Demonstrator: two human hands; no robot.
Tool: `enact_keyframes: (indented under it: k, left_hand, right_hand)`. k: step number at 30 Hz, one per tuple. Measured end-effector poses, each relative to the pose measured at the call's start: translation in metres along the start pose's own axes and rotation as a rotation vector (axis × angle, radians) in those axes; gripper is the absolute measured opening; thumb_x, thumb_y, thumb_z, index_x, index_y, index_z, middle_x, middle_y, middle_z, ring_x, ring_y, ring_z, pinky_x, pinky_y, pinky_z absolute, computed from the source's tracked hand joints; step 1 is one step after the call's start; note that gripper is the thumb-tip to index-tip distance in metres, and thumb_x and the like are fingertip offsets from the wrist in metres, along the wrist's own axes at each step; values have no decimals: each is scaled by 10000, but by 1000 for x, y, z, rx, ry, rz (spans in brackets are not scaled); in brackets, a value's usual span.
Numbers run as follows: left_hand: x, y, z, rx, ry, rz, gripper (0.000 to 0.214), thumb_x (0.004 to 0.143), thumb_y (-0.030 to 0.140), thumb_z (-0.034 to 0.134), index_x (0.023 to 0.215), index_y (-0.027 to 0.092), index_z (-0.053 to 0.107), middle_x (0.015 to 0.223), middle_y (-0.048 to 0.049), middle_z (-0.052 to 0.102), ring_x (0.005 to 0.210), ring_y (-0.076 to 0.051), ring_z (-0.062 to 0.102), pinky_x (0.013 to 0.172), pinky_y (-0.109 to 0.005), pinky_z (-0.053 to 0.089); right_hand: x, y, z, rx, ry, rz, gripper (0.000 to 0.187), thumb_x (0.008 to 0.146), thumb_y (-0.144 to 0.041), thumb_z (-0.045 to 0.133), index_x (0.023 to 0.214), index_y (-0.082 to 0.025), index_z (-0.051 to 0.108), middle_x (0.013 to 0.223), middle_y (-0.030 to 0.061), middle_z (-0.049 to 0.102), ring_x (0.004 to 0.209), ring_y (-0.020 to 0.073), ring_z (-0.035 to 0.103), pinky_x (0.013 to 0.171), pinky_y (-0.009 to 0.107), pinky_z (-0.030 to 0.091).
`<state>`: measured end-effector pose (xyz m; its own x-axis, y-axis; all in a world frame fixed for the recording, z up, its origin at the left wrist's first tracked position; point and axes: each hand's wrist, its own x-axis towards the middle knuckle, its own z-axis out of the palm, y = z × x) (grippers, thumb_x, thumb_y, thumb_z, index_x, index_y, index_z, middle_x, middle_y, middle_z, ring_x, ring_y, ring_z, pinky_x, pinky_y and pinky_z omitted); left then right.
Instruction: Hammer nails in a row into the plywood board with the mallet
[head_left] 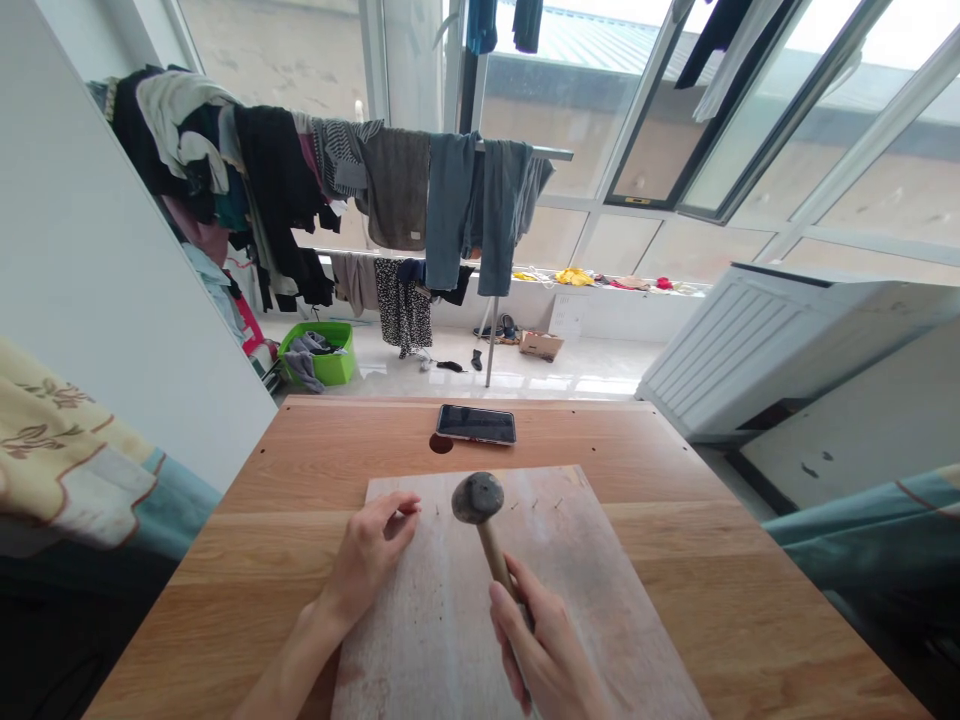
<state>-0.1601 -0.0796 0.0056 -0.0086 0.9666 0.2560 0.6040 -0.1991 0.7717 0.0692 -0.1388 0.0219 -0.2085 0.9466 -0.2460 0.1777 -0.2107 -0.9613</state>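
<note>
My right hand [544,635] is wrapped around the wooden handle of a mallet [478,498] with a dark, rounded head. The mallet head hangs over the upper part of a pale, worn wooden board [525,580]. Several thin nails [559,503] stand in a row near the board's far edge, some of them leaning. One nail [438,511] stands just right of my left hand [371,550]. That hand rests by the board's upper left side, fingers curled and thumb drawn close to the index finger; anything between the tips is too small to make out.
The board lies on a wooden table [285,530]. Beyond it, a phone [476,424] lies beside a round hole [441,443] in the tabletop. Past the table are a rack of hanging clothes [397,185], a green basket [341,365] and a white washing machine [750,340].
</note>
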Motion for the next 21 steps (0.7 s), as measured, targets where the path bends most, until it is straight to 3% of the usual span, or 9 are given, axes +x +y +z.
enact_keyframes:
  k: [6,11,17,21]
  left_hand:
    - [1,-2,2,-80,27,-29,233,906,309,571,1113,246,656,932,6,779,829,-166,741,783,-260,587]
    - [1,-1,3,-67,27,-58,289,846,218,552,1115,258,652,918,21,769,786,-167,730,771,-249,571]
    - [1,0,-1,-65,-14,-42,290,909,296,566,1190,256,625,968,3,763,862,-184,731,823,-276,573]
    - [-3,-5,-3,38,16,18,350,928,387,596,1245,238,603,1159,-55,724,1058,-232,702,937,-379,571]
  right_hand:
    - [12,-25,18,-49,-154,-10,546,974,-618,427,1272,-173,534,646,-94,448,328,32,404,293,123,304]
    - [17,-24,28,-81,-202,-21,519,986,-603,429,1270,-183,542,647,-79,478,346,37,430,300,121,340]
    - [16,-19,26,-40,-199,-14,523,965,-613,469,1235,-173,555,650,-83,466,335,30,411,292,124,326]
    - [-2,-6,22,219,-86,78,692,849,-686,610,1296,-168,505,657,-84,516,298,30,381,289,150,274]
